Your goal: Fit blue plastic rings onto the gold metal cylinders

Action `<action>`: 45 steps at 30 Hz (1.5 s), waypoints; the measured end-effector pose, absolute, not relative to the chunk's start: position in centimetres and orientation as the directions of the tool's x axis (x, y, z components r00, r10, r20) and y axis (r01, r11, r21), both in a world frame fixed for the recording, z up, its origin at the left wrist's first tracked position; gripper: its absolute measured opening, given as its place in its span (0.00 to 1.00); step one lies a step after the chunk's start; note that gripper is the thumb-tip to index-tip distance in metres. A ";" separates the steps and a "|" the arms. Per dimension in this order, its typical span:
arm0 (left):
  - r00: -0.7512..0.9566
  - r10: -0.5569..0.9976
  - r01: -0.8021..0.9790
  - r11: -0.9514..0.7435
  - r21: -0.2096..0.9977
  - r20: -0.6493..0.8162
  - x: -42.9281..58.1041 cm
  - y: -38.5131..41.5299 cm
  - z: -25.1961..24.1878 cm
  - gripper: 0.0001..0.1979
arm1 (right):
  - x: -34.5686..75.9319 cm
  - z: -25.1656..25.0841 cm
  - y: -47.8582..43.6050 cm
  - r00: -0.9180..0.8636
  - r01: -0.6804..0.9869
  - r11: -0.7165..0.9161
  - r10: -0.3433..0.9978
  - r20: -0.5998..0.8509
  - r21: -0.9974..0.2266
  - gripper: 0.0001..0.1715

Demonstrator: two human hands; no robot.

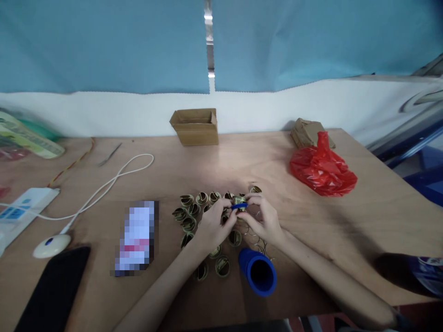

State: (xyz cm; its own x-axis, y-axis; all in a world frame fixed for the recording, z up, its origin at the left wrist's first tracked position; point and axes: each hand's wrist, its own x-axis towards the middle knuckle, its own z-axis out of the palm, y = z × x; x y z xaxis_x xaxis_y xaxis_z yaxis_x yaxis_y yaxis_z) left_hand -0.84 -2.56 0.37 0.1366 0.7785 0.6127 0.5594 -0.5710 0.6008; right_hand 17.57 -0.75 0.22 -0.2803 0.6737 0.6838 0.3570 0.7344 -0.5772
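Left hand (pixel 213 226): thumb and fingers pinched on the left end of the blue band, above the desk's near middle
Right hand (pixel 267 220): thumb and fingers pinched on the band's other end, facing the left hand
Blue band (pixel 239 206): between the two hands, against a brass-coloured piece (pixel 239 200); whether it goes around that piece, I cannot tell
Brass-coloured cups (pixel 188 224): many, round, in loose rows under and around the left hand, some hidden by it
Thin wire rings (pixel 254 239): scattered below the right hand, several overlapping
Blue tube (pixel 246 263): between the forearms, its open end toward the wearer
Blurred-out slab (pixel 136 235): left of the cups, apart from them
Black phone (pixel 51 290): at the near left, just beside a white rounded device (pixel 51 246)
White cable (pixel 116 177): from that device, looped on the desk (pixel 242 168)
Power strip (pixel 26 207): at the left edge
Cardboard box (pixel 198 134): open-topped, upright at the back by the white wall (pixel 138 113)
Red plastic bag (pixel 321 170): knotted, back right, in front of a brown package (pixel 306 131)
Dark bottle (pixel 408 272): lying at the right edge
Blue cloth (pixel 104 46): hung across the wall above
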 end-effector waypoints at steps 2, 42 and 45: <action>0.098 0.790 0.548 -0.551 0.630 0.605 -0.9 -2.4 0.4 0.05 | 17.6 0.5 -0.9 -0.301 0.344 0.755 0.652 0.696 -0.558 0.11; 0.419 0.862 0.474 -0.477 0.740 0.287 0.7 -1.0 4.0 0.06 | 23.4 3.3 0.0 -0.160 0.622 0.670 0.615 0.772 -0.405 0.17; 0.471 0.840 0.592 -0.527 0.609 0.270 1.6 0.7 4.5 0.08 | 24.3 2.7 0.3 -0.108 0.638 0.634 0.636 0.764 -0.438 0.16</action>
